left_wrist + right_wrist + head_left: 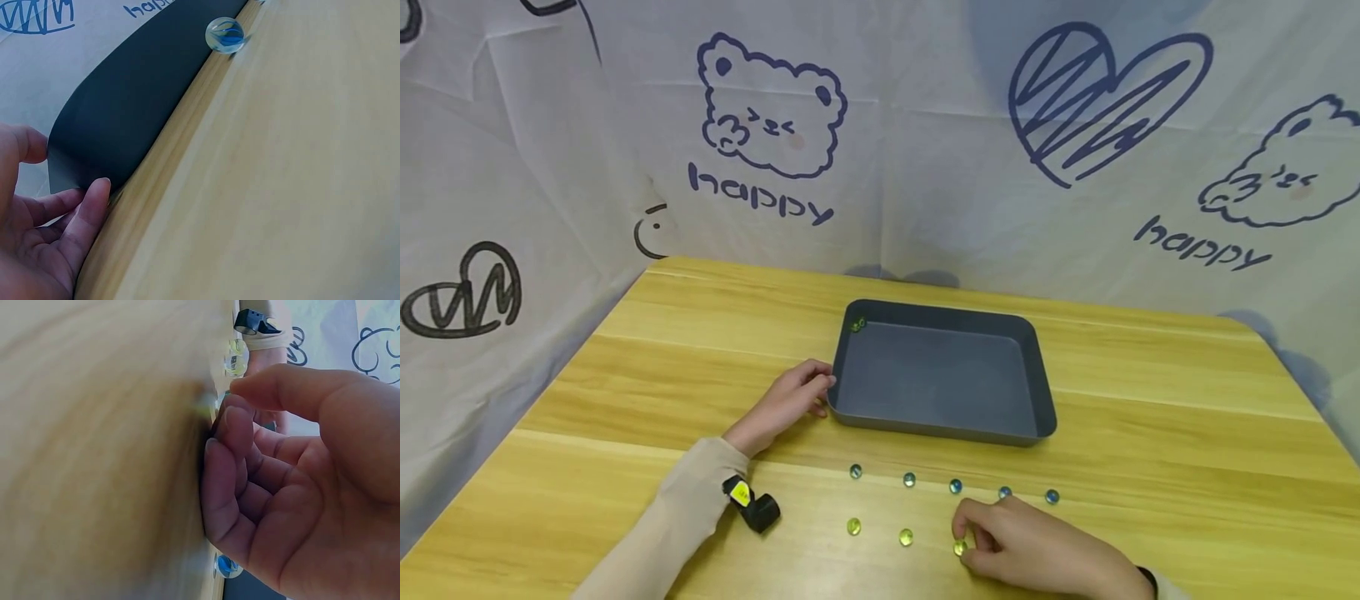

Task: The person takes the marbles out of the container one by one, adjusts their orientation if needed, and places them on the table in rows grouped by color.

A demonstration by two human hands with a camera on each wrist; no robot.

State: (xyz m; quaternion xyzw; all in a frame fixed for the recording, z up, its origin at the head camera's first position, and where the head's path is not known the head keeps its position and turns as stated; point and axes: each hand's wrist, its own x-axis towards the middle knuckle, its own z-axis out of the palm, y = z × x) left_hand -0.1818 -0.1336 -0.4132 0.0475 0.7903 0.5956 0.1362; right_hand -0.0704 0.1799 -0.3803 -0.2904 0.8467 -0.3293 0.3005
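My left hand (793,396) rests its relaxed fingers against the left side of a dark grey rectangular tray (940,379). In the left wrist view, the fingertips touch the tray's corner wall (94,137). On the near side of the tray, my right hand (1037,546) has thumb and index finger around a yellow-green glass marble (960,547) on the table. In the right wrist view that marble is blurred and partly hidden by the fingers. Two more yellow-green marbles, one left (854,527) and one nearer (906,537), lie in the same row.
A row of several blue-swirled glass marbles (909,479) lies between the tray and the yellow-green row. A few yellow-green marbles (857,325) sit in the tray's far left corner. The wooden table (1150,433) ends at a printed white cloth (925,167).
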